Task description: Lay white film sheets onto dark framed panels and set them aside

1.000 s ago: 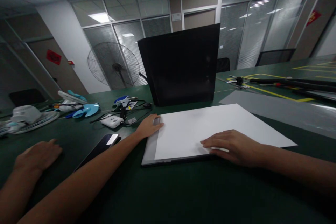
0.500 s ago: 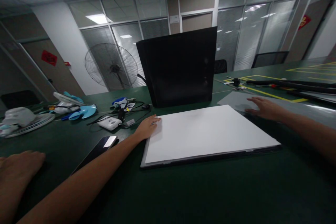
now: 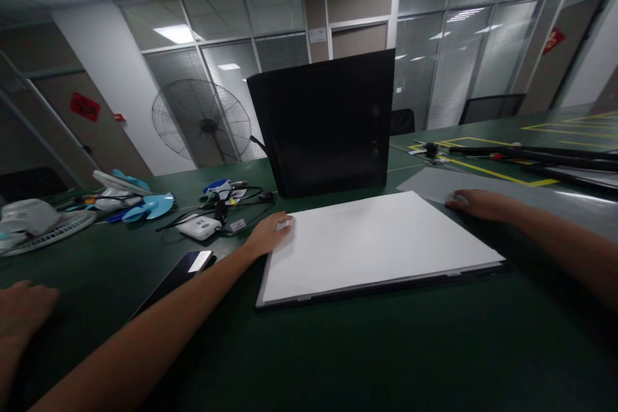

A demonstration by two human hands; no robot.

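Note:
A large white sheet (image 3: 357, 244) lies on a thin, dark-edged flat panel (image 3: 381, 284) on the green table. My left hand (image 3: 268, 234) grips the far left corner of the white sheet, finger and thumb curled at its edge. To the right, my right hand (image 3: 477, 204) has its fingers drawn together at the near edge of a grey, glossy sheet (image 3: 429, 181). What sits under its fingertips is hidden. Behind the panel stands a big black casing (image 3: 333, 129), upright and leaning slightly.
Another person's hand (image 3: 29, 309) rests at the left edge. A dark phone-like slab (image 3: 176, 277) lies beside my left forearm. Further back are a white device (image 3: 199, 226) with cables, blue fan blades (image 3: 152, 206) and white fan parts (image 3: 36, 222). Black bars (image 3: 535, 156) lie at the right.
My right hand's spread fingers have closed together at the grey sheet. My left hand stays at the corner, its fingers slightly more curled. The other person's hand has shifted left.

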